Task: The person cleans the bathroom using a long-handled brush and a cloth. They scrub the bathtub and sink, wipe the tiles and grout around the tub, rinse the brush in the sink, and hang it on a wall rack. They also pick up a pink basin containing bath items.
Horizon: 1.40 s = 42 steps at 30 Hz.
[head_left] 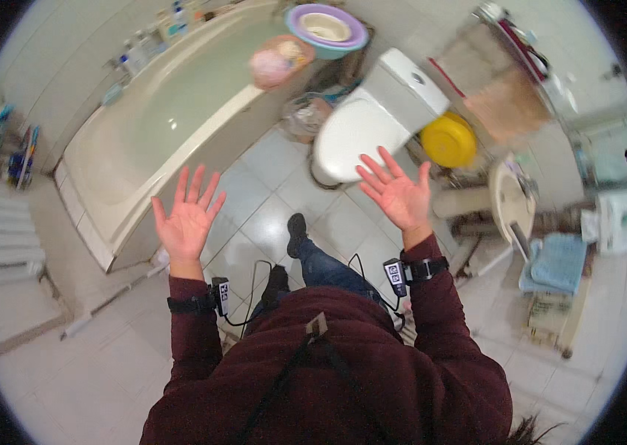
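Observation:
My left hand [187, 216] is raised palm up with its fingers spread and holds nothing; it hovers over the tiled floor [269, 170] beside the white bathtub [172, 111]. Over to the right, my right hand [396, 194] is raised the same way, fingers apart and empty, just in front of the white toilet [373, 119], whose lid is down. Both wrists carry a black strap with a small tagged device. My dark red sleeves come in from below.
A purple and teal basin [327, 30] and a pink tub [278, 61] rest at the bathtub's far end. A yellow bowl [449, 139] lies right of the toilet, next to a white sink [510, 200]. A blue towel [556, 261] lies at right. Bottles line the bathtub's ledge.

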Each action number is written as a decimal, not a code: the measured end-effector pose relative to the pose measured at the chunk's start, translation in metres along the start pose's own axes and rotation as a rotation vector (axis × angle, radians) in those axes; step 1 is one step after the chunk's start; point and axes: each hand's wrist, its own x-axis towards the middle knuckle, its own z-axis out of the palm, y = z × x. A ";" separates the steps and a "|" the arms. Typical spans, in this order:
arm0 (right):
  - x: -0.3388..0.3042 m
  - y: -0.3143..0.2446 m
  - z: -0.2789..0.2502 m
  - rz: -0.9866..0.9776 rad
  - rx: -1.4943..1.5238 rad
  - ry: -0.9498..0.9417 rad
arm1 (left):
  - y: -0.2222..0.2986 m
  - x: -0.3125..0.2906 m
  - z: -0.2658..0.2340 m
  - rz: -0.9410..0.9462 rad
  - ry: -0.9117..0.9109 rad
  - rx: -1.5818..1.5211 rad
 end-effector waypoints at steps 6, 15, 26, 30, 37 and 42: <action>-0.086 -0.020 -0.021 -0.134 -0.035 0.055 | -0.047 -0.016 0.005 -0.094 0.033 0.043; -0.237 -0.109 -0.114 -0.548 0.099 0.211 | -0.180 0.027 0.037 -0.282 -0.091 0.122; -0.413 -0.282 -0.255 -0.996 0.157 0.548 | -0.514 0.091 0.085 -0.605 -0.060 0.132; -0.423 -0.347 -0.288 -1.063 0.207 0.477 | -0.599 0.119 0.094 -0.706 -0.049 0.202; -0.367 -0.491 -0.369 -1.156 0.222 0.632 | -0.731 0.213 0.071 -0.877 -0.039 0.217; -0.342 -0.613 -0.474 -1.189 0.206 0.936 | -0.853 0.284 0.044 -1.048 0.184 0.301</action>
